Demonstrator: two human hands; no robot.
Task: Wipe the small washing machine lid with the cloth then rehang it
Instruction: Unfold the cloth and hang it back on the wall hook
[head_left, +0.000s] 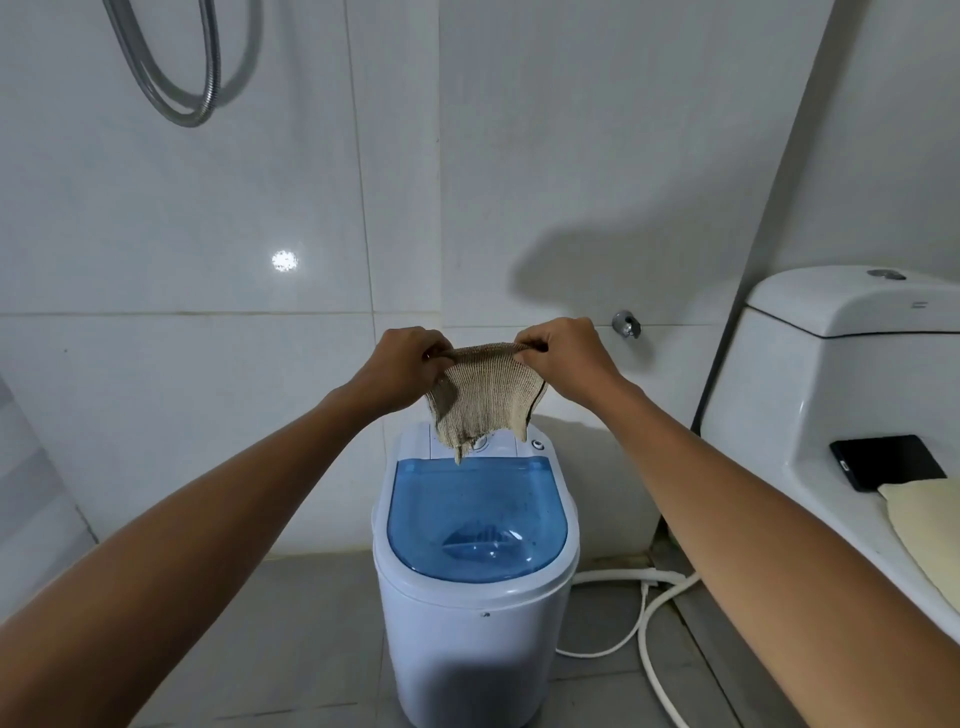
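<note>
A small white washing machine (470, 639) stands on the floor against the tiled wall, its translucent blue lid (475, 519) closed. Above its rear control panel I hold a beige knitted cloth (485, 400) stretched between both hands. My left hand (402, 366) pinches the cloth's top left corner and my right hand (563, 358) pinches the top right corner. The cloth hangs down, and its frayed lower tip reaches just over the back edge of the lid.
A white toilet (831, 374) stands at the right with a black phone (885, 462) and a cream cloth (924, 525) on its seat. A metal wall tap (626, 325) sits behind. White hoses (644, 623) lie on the floor. A shower hose (182, 78) loops at upper left.
</note>
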